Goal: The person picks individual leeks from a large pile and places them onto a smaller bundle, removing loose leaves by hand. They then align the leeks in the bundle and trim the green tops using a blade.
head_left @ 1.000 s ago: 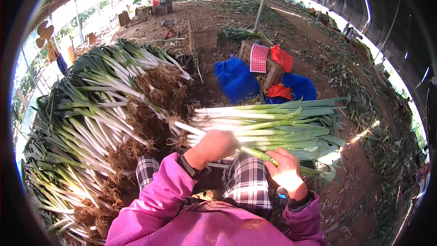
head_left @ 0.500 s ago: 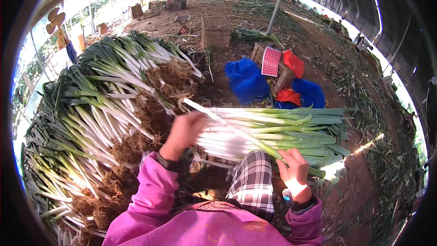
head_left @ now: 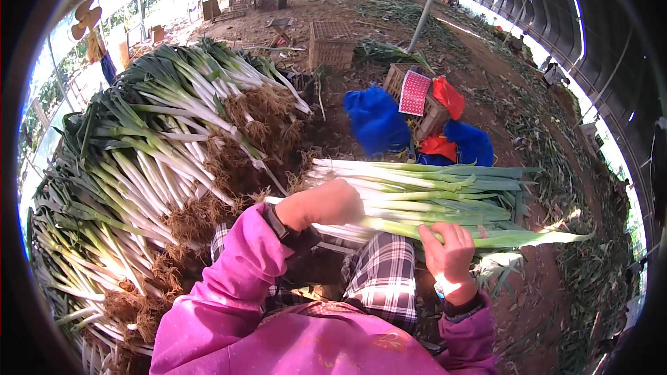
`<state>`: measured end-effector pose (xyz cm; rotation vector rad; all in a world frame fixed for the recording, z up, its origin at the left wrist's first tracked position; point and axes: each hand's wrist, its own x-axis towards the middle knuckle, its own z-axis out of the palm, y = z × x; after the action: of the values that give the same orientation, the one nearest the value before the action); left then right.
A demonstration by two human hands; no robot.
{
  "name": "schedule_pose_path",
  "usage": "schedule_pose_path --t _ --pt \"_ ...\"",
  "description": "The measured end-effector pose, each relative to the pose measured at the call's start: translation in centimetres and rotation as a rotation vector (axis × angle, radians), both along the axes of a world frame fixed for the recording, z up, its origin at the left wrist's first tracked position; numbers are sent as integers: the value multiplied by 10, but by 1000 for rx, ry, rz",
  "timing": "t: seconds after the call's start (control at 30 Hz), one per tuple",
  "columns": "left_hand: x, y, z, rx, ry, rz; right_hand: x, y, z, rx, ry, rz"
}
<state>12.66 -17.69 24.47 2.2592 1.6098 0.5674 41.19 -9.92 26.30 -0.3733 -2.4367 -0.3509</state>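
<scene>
A single leek (head_left: 392, 226) lies across both my hands, its pale root end poking out left of my left wrist and its green leaves reaching out to the right. My left hand (head_left: 323, 205) is closed over the white shaft, its fingers mostly hidden under the back of the hand. Around the green part my right hand (head_left: 449, 253) is closed, thumb on the near side. Just beyond both hands lies a row of cleaned leeks (head_left: 424, 191), white ends left and leaves right, over a low support by my knees.
Untrimmed leeks with brown roots (head_left: 149, 173) form a large heap at the left. Ahead stand a plastic crate (head_left: 331, 45) and a tilted crate (head_left: 394, 83) with blue cloth (head_left: 375, 121) and red bags (head_left: 448, 97). A metal pole (head_left: 429, 3) rises behind; leaf scraps (head_left: 590, 264) litter the right.
My left hand has moved right along the leek, from near its root end toward the middle. The leek has turned flatter, its leaves now stretching further right. My right hand stays nearly in place.
</scene>
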Motion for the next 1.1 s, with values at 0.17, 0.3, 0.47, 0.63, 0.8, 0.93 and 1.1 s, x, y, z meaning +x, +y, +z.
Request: schedule_pose_path --t 0.17,0.3,0.47,0.63,0.8,0.93,1.1 --pt "3 -4 -6 -59 -24 0 -3 1 -6 11 -7 19" --pt "1 -4 -15 6 1 -32 -6 3 -11 36 0 43" --pt "-1 -6 -21 35 -52 57 -7 1 -15 62 -19 47" --pt "-50 -9 -73 -12 66 601 -1 10 -24 134 10 52" --pt "-43 -36 -46 171 -270 604 14 25 -33 206 98 25" --pt "3 -32 -18 146 -160 160 7 20 -29 268 82 18" --pt "4 -11 -10 -196 -199 -10 3 12 -17 258 69 103"
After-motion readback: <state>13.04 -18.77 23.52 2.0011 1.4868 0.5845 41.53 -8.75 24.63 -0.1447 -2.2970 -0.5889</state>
